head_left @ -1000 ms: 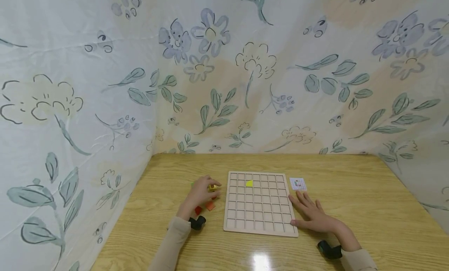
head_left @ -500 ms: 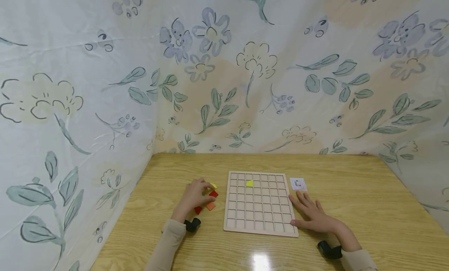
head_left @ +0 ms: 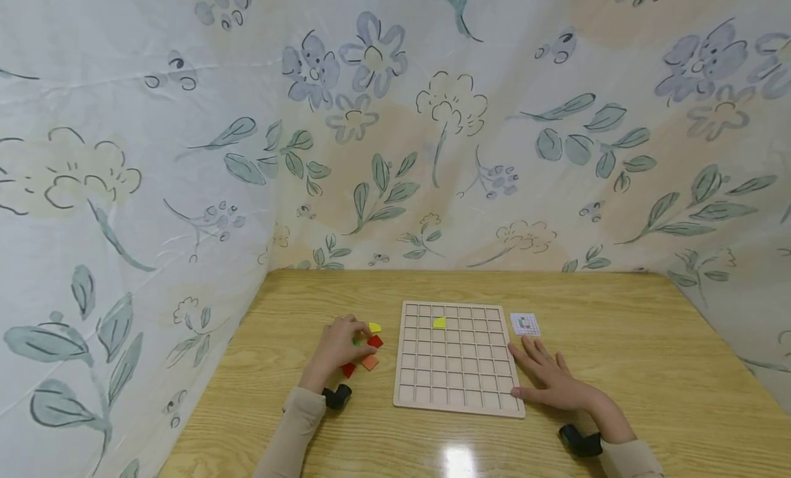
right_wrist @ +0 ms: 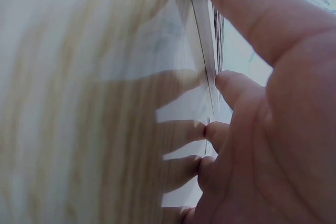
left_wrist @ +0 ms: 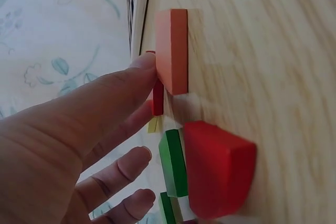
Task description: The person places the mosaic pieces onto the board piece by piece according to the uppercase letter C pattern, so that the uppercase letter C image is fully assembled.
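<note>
My left hand is over a small group of coloured blocks left of the grid board. Its thumb and index finger lie at either side of a red block, pinching it. In the left wrist view that red block shows partly behind an orange block, with the thumb of the left hand at its near end. A yellow piece lies just beyond the index finger. Spread flat, my right hand rests with thumb and a fingertip against the board's right edge.
One yellow quarter-round piece sits in an upper cell of the board. A small pattern card lies right of the board. Another red block and green blocks are near the left hand. Floral cloth stands behind the table.
My left hand has let go of a yellow piece and moved left and nearer, its thumb and index finger coming to the red block. My right hand has stayed in place.
</note>
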`<state>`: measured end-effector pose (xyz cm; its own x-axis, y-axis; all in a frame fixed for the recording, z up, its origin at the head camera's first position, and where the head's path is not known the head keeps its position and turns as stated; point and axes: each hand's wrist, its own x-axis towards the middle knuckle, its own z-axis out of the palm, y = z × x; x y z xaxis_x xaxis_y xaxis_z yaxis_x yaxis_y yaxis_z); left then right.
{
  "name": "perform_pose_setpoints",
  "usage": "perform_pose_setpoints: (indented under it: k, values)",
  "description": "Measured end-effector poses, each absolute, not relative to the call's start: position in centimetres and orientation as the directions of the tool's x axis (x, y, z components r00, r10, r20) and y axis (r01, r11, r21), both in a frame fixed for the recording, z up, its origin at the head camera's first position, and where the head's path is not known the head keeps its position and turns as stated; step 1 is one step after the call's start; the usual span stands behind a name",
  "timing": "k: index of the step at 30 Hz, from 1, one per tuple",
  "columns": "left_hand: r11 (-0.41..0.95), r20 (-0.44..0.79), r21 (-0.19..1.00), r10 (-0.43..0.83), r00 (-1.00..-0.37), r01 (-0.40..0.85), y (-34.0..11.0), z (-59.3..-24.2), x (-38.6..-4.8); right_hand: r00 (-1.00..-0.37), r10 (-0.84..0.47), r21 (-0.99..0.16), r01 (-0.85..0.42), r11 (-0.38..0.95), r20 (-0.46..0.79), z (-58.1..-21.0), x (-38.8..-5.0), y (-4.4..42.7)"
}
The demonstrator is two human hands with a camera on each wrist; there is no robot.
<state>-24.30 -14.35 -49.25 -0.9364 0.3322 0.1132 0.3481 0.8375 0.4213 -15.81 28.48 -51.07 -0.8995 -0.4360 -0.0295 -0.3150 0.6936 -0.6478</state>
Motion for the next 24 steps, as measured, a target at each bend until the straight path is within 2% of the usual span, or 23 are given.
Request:
perform_pose_setpoints:
  k: [11, 19, 24]
  values:
    - [0.837, 0.12, 0.396, 0.361, -0.925, 0.378, -14.1, -49.0, -24.5, -0.904, -0.426, -0.622, -0.318, 0.715, -0.027, -51.3, -16.0, 28.5]
    - [0.804, 0.182, 0.388, 0.414, -0.892, 0.452, -13.3, -48.5, -24.9, -0.905, -0.425, -0.619, -0.318, 0.718, -0.027, -51.3, -16.0, 28.5]
    - [0.778, 0.178, 0.419, 0.435, -0.883, 0.468, -12.5, -48.4, -25.3, -0.905, -0.425, -0.623, -0.318, 0.715, -0.026, -51.3, -16.0, 28.5]
